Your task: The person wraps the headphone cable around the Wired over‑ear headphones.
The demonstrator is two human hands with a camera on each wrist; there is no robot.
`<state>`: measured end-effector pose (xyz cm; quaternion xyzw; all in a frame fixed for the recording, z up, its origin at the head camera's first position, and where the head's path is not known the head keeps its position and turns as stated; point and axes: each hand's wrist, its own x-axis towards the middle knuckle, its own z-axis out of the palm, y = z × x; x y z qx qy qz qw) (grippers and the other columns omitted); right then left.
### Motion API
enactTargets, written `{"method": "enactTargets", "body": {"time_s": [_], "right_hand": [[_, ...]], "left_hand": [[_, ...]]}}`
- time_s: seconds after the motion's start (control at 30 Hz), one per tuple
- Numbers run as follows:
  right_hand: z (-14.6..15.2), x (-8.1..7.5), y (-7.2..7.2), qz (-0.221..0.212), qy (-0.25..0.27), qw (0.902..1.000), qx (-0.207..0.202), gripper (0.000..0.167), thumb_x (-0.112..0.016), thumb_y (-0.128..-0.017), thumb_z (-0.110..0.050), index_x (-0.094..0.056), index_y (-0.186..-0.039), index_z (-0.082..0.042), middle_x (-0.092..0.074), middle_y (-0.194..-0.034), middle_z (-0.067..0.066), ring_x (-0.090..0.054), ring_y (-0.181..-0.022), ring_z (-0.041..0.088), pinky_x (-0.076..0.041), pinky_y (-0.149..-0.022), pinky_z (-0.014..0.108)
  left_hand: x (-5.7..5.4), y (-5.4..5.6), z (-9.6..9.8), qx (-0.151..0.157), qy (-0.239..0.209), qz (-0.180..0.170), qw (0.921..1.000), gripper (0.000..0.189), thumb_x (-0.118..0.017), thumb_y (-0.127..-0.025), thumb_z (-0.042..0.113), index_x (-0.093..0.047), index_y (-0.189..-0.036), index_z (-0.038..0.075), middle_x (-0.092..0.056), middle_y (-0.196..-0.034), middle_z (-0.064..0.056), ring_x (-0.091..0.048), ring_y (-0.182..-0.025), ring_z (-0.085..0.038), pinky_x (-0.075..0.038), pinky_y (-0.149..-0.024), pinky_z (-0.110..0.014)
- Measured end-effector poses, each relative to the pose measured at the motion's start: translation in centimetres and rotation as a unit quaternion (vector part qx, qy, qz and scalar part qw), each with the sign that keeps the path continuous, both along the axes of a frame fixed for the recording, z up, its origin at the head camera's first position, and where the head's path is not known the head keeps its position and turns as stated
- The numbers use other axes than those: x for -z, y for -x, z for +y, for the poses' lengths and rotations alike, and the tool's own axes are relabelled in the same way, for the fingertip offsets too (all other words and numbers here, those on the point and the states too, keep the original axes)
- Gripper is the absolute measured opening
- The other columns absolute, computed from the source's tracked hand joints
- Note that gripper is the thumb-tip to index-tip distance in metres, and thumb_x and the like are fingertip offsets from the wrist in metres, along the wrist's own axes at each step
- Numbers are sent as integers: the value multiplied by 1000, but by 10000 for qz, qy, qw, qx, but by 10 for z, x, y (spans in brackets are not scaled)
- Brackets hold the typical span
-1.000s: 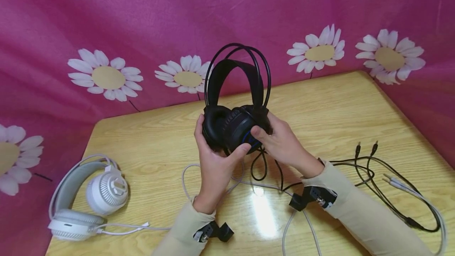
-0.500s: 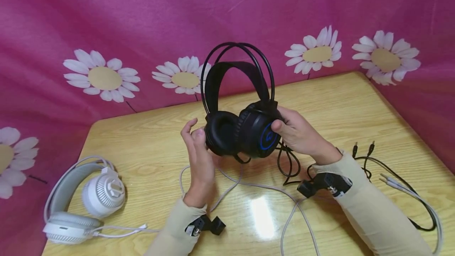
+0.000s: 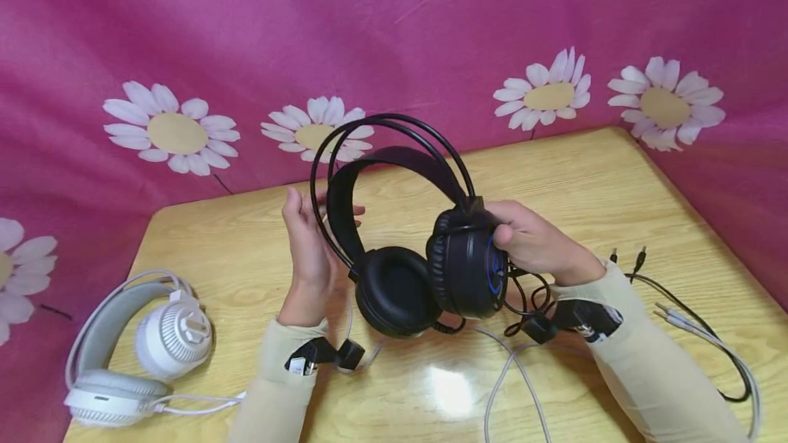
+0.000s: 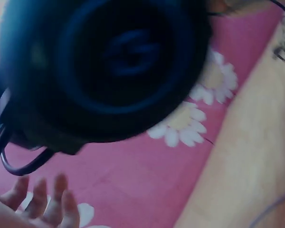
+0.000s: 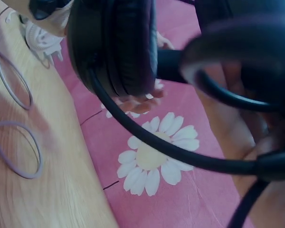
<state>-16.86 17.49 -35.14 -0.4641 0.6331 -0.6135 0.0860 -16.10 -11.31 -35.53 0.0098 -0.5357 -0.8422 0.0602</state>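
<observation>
Your R hand [image 3: 532,241] alone now holds the black headset [image 3: 466,266], by the cup at its side: thumb on the outer face w/ the blue ring, other fingers behind, mostly hidden. 1 s ago both hands were on the cups; now your L hand [image 3: 308,248] is moved off to the left, its fingers loosely extended. In head view they go partly behind the headband, so I can't tell if they touch it; L wrist view is blurred & cuts the black cup at the top. The headset is betw. your hands, held over the table [image 3: 554,173]; vs. 0.5 s ago it sits lower in view, band leaning more to your L hand.

Just below your R hand is a bundle of black cable [image 3: 547,289]; part passes behind the sleeve [image 3: 652,368], so its run is unclear. Pale cable [image 3: 512,357] crosses below, betw. your hands, & is cut off at the bottom. Well left of your L hand lies the white headset [image 3: 172,339], same place as before. Right of your R hand, before the R table edge, lie black plugs [image 3: 641,258] & pale plugs [image 3: 677,318].

Ahead of your R hand the wood continues to the far edge, w/ room for moving; behind it hangs pink cloth [image 3: 394,19] w/ daisies [image 3: 544,96].
</observation>
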Motion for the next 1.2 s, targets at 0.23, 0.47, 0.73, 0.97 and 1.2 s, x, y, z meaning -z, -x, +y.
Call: {"method": "enactTargets", "body": {"time_s": [0.23, 0.47, 0.73, 0.97, 1.2], "right_hand": [[0, 3, 2, 80, -20, 9961, -879, 51, -46, -98, -61, -67, -121, -21, -72, -103, -17, -67, -86, -1, -60, -71, 28], [4, 8, 6, 337, -331, 9919, -1177, 62, -46, -97, -66, -67, -107, -8, -65, -80, 1, -61, -74, 3, -54, -59, 28], [8, 10, 13, 395, -467, 9921, -1091, 63, -46, -96, -68, -68, -110, -10, -70, -90, -5, -65, -81, 4, -56, -63, 28], [13, 12, 16, 247, -319, 9907, -1302, 62, -45, -98, -65, -68, -116, -10, -74, -94, -2, -69, -84, 4, -59, -65, 30], [14, 13, 15, -6, -547, 9929, -1057, 63, -46, -95, -67, -69, -110, -10, -69, -91, -11, -64, -79, 1, -57, -60, 29]], "left_hand": [[-12, -5, -27, 2313, -840, 271, 9689, 86, -22, -95, 84, -73, -107, 15, -74, -100, 2, -75, -86, -17, -59, -83, -32], [-17, -10, -45, 4396, -1423, 362, 8861, 90, -24, -99, 79, -73, -123, 7, -80, -104, -9, -79, -79, -22, -62, -74, -31], [-18, -18, -45, 4019, -926, 705, 9083, 58, -42, -104, 58, -77, -108, 12, -75, -76, 1, -71, -64, -14, -56, -62, -25], [-20, -19, -42, 4040, -718, 1231, 9036, 49, -42, -105, 52, -74, -112, 14, -76, -83, 2, -75, -75, -15, -58, -69, -26], [-29, -25, -45, 2449, 1519, 1732, 9418, 63, -79, -88, 51, -62, -131, 8, -73, -98, 4, -72, -79, -11, -60, -77, -24]]}}
